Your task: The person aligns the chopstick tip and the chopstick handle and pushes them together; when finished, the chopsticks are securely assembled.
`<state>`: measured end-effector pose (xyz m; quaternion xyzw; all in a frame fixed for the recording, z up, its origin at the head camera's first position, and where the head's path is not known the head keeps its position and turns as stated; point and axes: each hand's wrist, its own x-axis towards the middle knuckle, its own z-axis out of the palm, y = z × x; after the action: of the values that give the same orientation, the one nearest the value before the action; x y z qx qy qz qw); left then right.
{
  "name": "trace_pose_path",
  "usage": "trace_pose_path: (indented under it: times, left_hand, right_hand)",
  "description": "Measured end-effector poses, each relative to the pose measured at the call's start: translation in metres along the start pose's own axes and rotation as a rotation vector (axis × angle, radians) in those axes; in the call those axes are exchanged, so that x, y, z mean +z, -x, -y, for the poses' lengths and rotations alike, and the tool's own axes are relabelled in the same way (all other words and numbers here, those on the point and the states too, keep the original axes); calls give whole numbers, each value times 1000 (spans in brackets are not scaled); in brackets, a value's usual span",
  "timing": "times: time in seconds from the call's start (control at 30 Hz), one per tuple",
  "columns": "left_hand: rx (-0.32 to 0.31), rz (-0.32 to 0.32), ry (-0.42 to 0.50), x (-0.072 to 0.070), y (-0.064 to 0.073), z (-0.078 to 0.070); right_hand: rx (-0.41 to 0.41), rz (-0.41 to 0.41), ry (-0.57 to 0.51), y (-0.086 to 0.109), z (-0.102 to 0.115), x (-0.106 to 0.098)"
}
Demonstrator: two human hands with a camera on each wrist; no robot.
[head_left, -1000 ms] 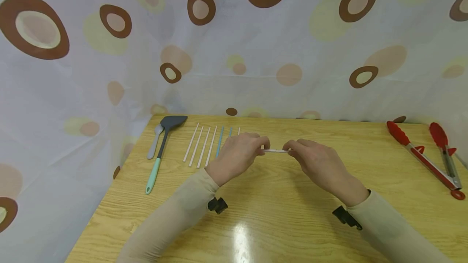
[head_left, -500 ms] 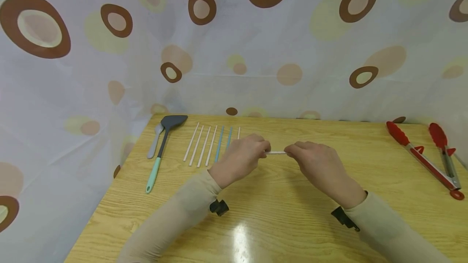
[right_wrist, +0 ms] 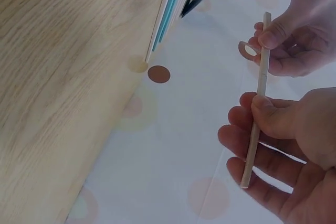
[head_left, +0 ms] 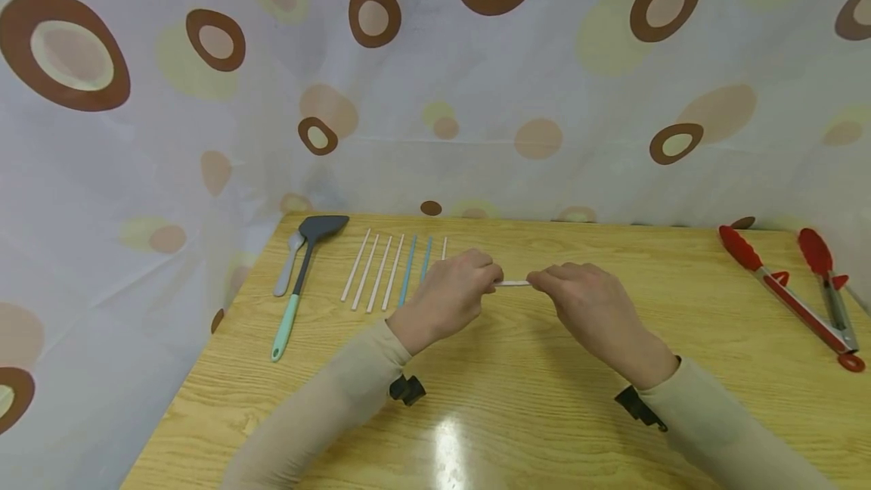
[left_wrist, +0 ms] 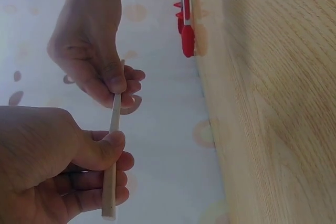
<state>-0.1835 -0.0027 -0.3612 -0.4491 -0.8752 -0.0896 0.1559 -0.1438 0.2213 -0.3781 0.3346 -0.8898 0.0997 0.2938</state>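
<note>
Held level above the table in the head view is a slim pale chopstick [head_left: 513, 283], with a faint seam across its middle in the right wrist view. My left hand [head_left: 452, 289] pinches one half between thumb and fingers, and my right hand [head_left: 588, 308] pinches the other. From the left wrist view, the chopstick's thicker end [left_wrist: 108, 211] sticks out below my left fingers. Its thinner end [right_wrist: 245, 181] lies across my right fingers in the right wrist view. A short stretch shows between the two hands.
Left of my hands lie several white sticks [head_left: 362, 272] and two blue sticks [head_left: 408, 271] in a row, partly hidden by my left hand. Farther left are a turner [head_left: 299, 286] and a grey spoon [head_left: 289, 263]. Red-tipped tongs [head_left: 789, 289] and a second pair [head_left: 829, 286] lie far right.
My two hands have come slightly closer together along the chopstick, and my right fingers are curled more. The seam between the hands, visible earlier in the head view, is hard to see now.
</note>
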Motion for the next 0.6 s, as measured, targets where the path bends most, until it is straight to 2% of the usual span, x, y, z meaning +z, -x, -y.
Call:
trace_pose_path:
  times: [0.47,0.6]
  left_hand:
    - [31,-51,8,12,2,-2]
    - [7,-46,7,13,2,-2]
  right_hand:
    - [-40,28,-31,2,-3,6]
    - [-40,43,-44,0,-5,7]
